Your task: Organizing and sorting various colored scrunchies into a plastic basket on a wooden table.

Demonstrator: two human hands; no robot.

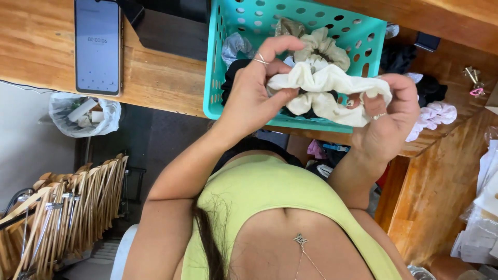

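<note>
Both my hands hold a cream fabric scrunchie (332, 88) stretched between them, just above a teal perforated plastic basket (220, 57). My left hand (257, 91), with rings on two fingers, pinches its left end. My right hand (389, 116) grips its right end. Inside the basket lie several other scrunchies: a beige one (324, 46), a grey-blue one (234, 46) and a black one (233, 75).
The basket rests on a wooden counter (155, 78). A phone (97, 45) with a lit screen lies at the left. Pale lilac (436, 116) and black scrunchies (430, 89) sit right of the basket. Wooden hangers (67, 207) and a white bag (83, 114) are below left.
</note>
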